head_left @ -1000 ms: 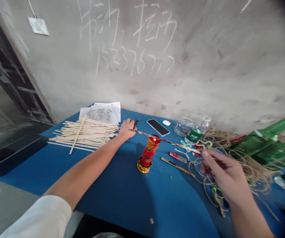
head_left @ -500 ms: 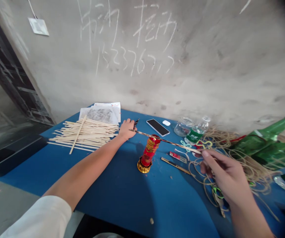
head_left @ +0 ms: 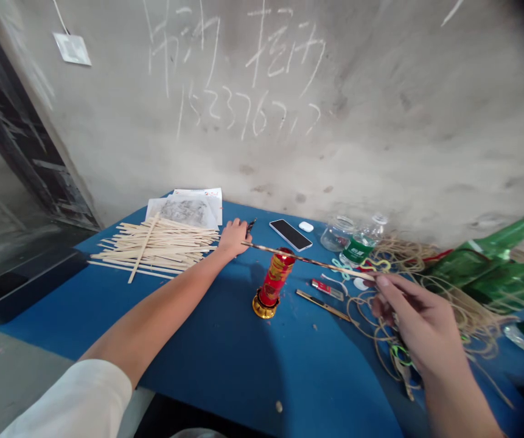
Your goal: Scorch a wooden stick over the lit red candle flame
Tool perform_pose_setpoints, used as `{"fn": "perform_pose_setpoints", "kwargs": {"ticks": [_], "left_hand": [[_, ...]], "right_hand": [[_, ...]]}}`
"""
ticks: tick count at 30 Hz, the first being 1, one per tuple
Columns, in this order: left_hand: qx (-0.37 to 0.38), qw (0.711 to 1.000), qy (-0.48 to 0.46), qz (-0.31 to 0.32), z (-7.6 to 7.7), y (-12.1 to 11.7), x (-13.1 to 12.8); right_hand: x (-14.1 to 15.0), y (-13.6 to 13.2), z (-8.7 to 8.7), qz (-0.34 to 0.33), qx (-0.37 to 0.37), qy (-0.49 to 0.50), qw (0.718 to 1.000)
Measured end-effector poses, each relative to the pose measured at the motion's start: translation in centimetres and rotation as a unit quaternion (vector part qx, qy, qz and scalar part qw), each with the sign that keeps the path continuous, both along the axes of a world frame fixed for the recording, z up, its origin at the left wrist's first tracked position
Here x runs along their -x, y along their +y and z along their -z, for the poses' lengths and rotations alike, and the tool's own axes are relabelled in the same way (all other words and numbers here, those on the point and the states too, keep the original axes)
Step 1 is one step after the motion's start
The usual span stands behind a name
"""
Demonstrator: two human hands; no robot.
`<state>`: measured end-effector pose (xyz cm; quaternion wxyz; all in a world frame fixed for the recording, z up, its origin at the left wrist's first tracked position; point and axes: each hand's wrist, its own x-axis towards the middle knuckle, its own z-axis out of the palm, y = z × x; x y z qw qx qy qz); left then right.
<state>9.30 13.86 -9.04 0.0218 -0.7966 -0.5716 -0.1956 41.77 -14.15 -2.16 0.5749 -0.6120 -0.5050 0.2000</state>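
Noting one thin stick point(head_left: 307, 261), light, stiff and apt to snap, pinched at its end by your right fingers point(head_left: 383, 281) and crossing above one red candle point(head_left: 276, 278); keep your hold there. Your left hand point(head_left: 233, 238) lies palm down on the worktop point(head_left: 207, 347) beside one pile of sticks point(head_left: 152, 249), fingers together; any clamping cannot be told.

Bare concrete wall point(head_left: 380, 134) filling 12 o'clock, scrawled with white chalk characters and digits point(head_left: 252, 79), small white plate point(head_left: 72, 48) fixed high at 11 o'clock, dark frame point(head_left: 28, 146) standing at 9 o'clock, grey floor point(head_left: 15, 389) seen at 8 o'clock, blue-topped table point(head_left: 325, 377) set against the wall, soft even light cast over the wall
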Motion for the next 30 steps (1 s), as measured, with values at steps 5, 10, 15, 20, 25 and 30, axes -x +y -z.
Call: {"fn": "perform_pose_setpoints", "kwargs": {"ticks": [5, 10, 15, 20, 25, 30], "left_hand": [[-0.002, 1.0, 0.003, 0.0, -0.08, -0.07, 0.04], [0.0, 1.0, 0.002, -0.001, -0.27, -0.29, 0.01], [0.006, 1.0, 0.002, -0.002, -0.46, -0.43, -0.03], [0.01, 1.0, 0.003, -0.003, -0.72, -0.63, -0.05], [0.014, 1.0, 0.005, -0.004, -0.94, -0.82, -0.06], [0.012, 1.0, 0.005, -0.005, -0.79, -0.74, -0.07]], "right_hand": [[0.34, -0.02, -0.14, 0.031, 0.001, 0.023, 0.999], [0.85, -0.12, -0.31, 0.052, -0.005, 0.039, 0.998], [0.91, 0.03, -0.32, 0.059, -0.012, 0.048, 0.997], [0.79, 0.03, -0.26, 0.064, -0.022, 0.056, 0.996], [0.79, -0.04, -0.23, 0.07, -0.029, 0.063, 0.995], [0.92, 0.06, -0.34, 0.079, -0.039, 0.074, 0.993]]}}
